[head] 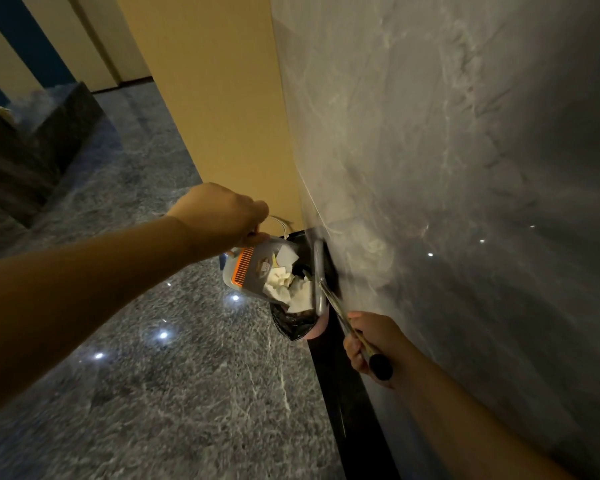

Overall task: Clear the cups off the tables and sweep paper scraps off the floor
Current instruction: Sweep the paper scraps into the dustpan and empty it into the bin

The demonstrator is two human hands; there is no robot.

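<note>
The left hand grips the dustpan, tilted over the black-lined bin. Paper scraps lie at the bin mouth: light, soft, easily scattered. The right hand clasps the broom handle beside the bin.

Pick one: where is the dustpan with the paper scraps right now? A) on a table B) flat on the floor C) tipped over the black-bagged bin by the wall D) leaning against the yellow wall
C: the left hand holds the dustpan tilted over the bin lined with a black bag, and the white paper scraps sit at its lip above the bin opening.
</note>
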